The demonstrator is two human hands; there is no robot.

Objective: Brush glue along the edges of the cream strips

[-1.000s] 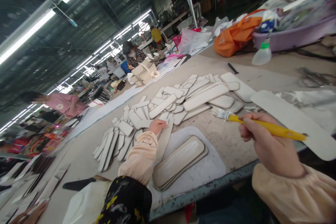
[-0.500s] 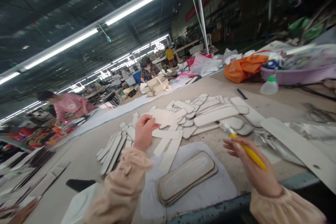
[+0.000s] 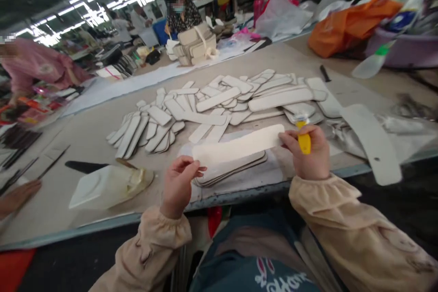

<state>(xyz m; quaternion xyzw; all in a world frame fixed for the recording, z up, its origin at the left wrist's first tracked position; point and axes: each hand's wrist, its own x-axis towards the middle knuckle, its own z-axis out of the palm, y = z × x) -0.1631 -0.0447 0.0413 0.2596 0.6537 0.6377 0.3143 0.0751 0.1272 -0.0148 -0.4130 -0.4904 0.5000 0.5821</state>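
A pale flat strip [image 3: 239, 145] is stretched between my hands, above a stack of rounded panels [image 3: 236, 171] on a white sheet [image 3: 277, 171]. My left hand [image 3: 178, 182] is closed on its left end. My right hand [image 3: 310, 150] pinches the right end and also keeps hold of a yellow-handled brush [image 3: 304, 139], its head pointing away from me. Just beyond lies a loose heap of pale, dark-edged strips [image 3: 219, 100].
At left, a cut-open plastic container [image 3: 102, 187] lies near the table edge, with another person's hand [image 3: 20, 196] further left. A squeeze bottle [image 3: 371, 64], an orange bag [image 3: 349, 23] and a purple basin [image 3: 400, 48] are at back right. Co-workers stand beyond the table.
My left hand has come back from the heap toward me with a pale strip. My right hand has moved left and now grips the strip's other end, still with the brush. The view has tilted down.
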